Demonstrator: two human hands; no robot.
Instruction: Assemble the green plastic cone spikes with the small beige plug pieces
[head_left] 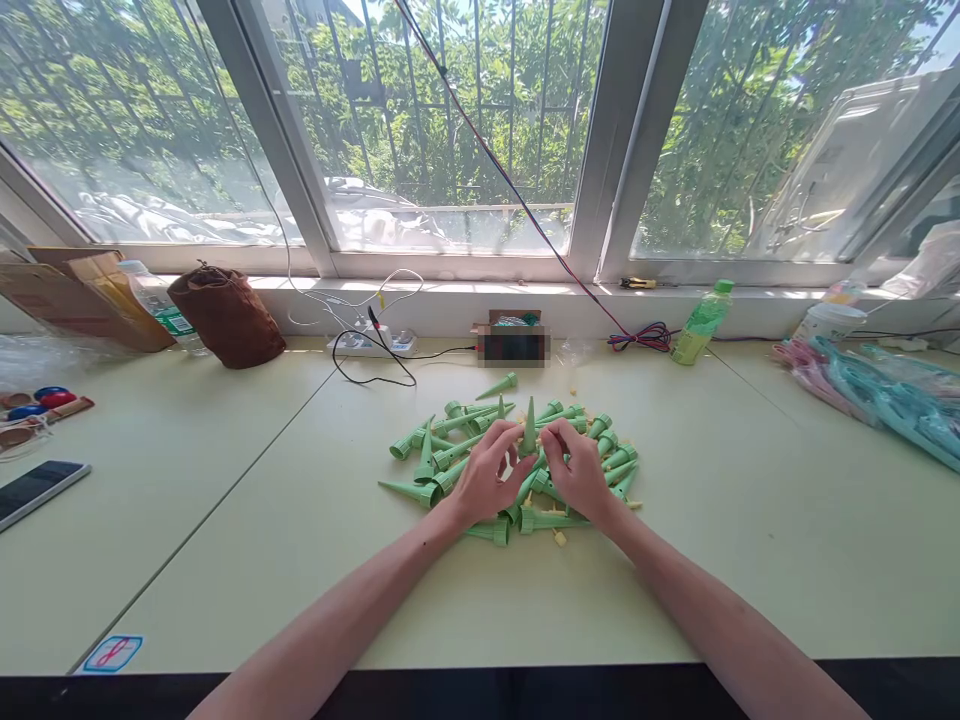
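My left hand [489, 472] is closed around the base of a green plastic spike [530, 425], which stands upright with its tip pointing up. Close beside it on the right, my right hand [576, 468] has thumb and fingers pinched together; whatever they hold is hidden. Under and around both hands lies a loose pile of similar green spikes [409, 490], with ribbed collars at their wide ends. Small yellow pieces [559, 538] are scattered among them. One more spike [498, 386] lies apart, behind the pile.
Along the windowsill side stand a power strip [373, 343] with cables, a small box [514, 343], a green bottle [703, 322] and a brown pouch [226, 315]. A phone [41, 492] lies at left. Teal and pink plastic bags [885, 400] lie at right.
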